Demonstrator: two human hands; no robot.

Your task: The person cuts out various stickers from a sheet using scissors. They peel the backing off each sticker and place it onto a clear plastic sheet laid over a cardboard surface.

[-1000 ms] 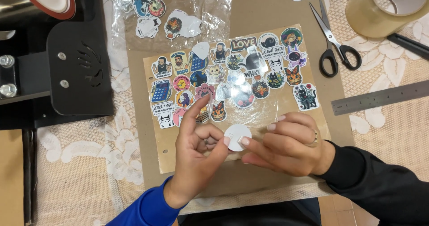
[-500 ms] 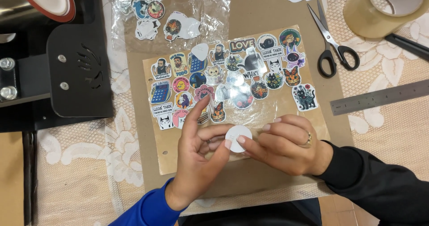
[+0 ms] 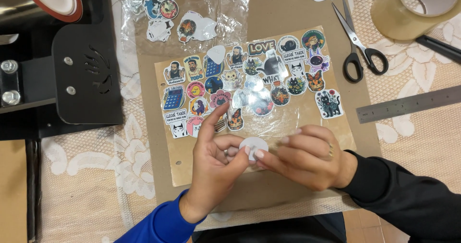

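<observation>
Two hands meet over a small round white sticker [image 3: 253, 147], held just above the near edge of a brown cardboard sheet [image 3: 259, 185]. The left hand [image 3: 213, 168], in a blue sleeve, pinches the disc's left rim between thumb and fingers, index finger raised; the right hand [image 3: 307, 156], in a black sleeve and wearing a ring, grips the right rim with its fingertips. Beyond them, a glossy clear film [image 3: 288, 123] on the cardboard carries rows of colourful die-cut stickers [image 3: 249, 84]. Farther back, a crinkled clear plastic bag [image 3: 225, 12] holds a few more stickers. Black-handled scissors [image 3: 357, 46], a steel ruler [image 3: 408, 103] and a roll of tan packing tape [image 3: 413, 7] lie to the right on a lace tablecloth [image 3: 86, 175]; a black metal press [image 3: 57, 65] stands left.
</observation>
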